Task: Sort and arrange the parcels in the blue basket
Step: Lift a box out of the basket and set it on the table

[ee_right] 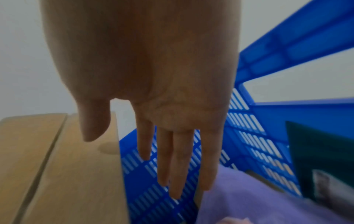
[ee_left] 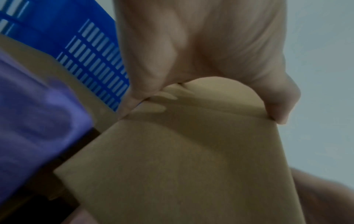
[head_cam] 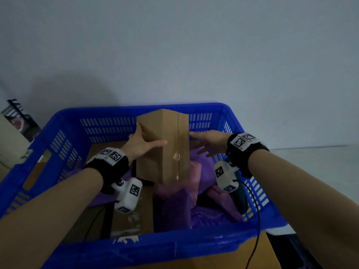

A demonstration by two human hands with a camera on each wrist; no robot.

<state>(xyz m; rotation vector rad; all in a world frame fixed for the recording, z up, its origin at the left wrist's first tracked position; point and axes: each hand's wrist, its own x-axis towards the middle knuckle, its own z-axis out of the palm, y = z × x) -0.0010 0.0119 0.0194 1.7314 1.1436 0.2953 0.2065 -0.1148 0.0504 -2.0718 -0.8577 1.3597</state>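
A tall cardboard box stands upright in the middle of the blue basket, above the purple bagged parcels. My left hand grips its upper left side, thumb across the front face. In the left wrist view the box sits between my thumb and fingers. My right hand hovers just right of the box, fingers straight; in the right wrist view the hand is beside the box, and I cannot tell if it touches.
A flat cardboard parcel lies on the basket's left floor. A pink bag and a dark teal parcel lie at the right wall. The basket rests on cardboard; a white surface extends right.
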